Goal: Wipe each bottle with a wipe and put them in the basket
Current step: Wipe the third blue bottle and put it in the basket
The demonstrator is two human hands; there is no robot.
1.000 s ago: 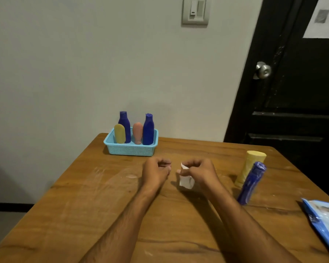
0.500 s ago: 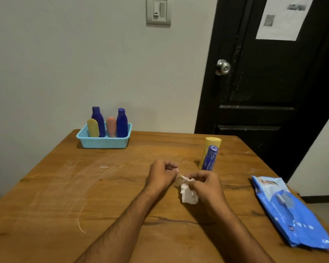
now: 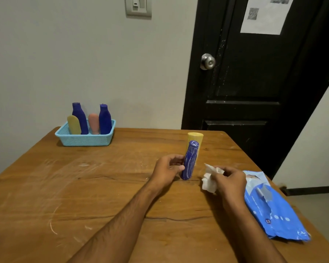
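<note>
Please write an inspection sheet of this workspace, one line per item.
Surface: wooden table, scratched, with pale marks.
Job's things: basket at the far left holds four upright bottles; blue bottle stands near the middle, yellow bottle right behind it; wipe crumpled.
Clutter: blue wipes pack lies at the right edge.
Hands: left hand grips the blue bottle; right hand holds the wipe.
Cables: nothing seen.
Surroundings: grey wall with switch; black door with knob and a paper sheet.
</note>
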